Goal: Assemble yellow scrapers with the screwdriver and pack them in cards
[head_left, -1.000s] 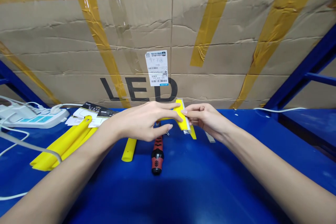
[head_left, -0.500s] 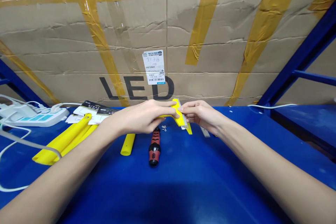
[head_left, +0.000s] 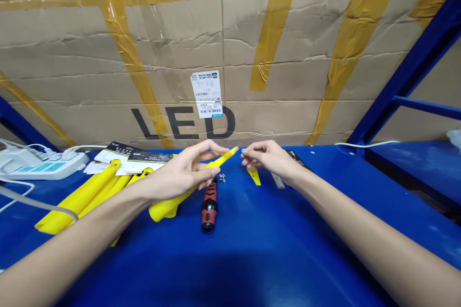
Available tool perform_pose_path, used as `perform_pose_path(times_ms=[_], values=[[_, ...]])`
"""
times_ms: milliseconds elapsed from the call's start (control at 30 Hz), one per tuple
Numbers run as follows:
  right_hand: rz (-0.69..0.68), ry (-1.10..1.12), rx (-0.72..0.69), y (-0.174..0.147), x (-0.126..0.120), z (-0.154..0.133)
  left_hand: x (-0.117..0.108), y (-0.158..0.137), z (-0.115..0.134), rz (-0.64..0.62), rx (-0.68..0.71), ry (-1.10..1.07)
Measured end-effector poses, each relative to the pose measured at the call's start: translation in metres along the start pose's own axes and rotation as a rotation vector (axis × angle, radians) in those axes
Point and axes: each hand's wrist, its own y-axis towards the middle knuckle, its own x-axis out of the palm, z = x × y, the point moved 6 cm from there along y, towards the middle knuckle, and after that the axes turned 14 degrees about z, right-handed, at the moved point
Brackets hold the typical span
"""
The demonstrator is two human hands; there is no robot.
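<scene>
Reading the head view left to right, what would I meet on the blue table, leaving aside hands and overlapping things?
White power strip, red-and-black tool handle, small silvery pieces, flat yellow piece, grey strip.

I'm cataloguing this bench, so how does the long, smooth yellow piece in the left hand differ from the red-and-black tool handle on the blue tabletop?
Colour: the long yellow piece is plain yellow; the red-and-black tool handle is two-toned.
Pose: the long yellow piece slants in the left hand; the red-and-black tool handle lies on the blue tabletop.
Size: the long yellow piece looks longer than the red-and-black tool handle.
Both are elongated.
</scene>
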Motion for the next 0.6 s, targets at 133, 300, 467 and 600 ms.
perform_pose_path(times_ms=[133,300,467,600], values=[[-0.039,-0.209,-0.229,-0.009,0.009,-0.007,-0.001,-0.001,-0.015,0.092,-0.256,-0.485],[-0.093,-0.39,-0.431,-0.019,0.023,-0.01,-0.007,0.0,-0.028,0.265,-0.321,-0.72],[-0.093,-0.479,-0.58,-0.024,0.036,-0.011,-0.007,-0.007,-0.036,0.309,-0.349,-0.774],[-0.131,-0.563,-0.667,-0.028,0.047,-0.006,-0.008,-0.009,-0.04,0.318,-0.354,-0.766]])
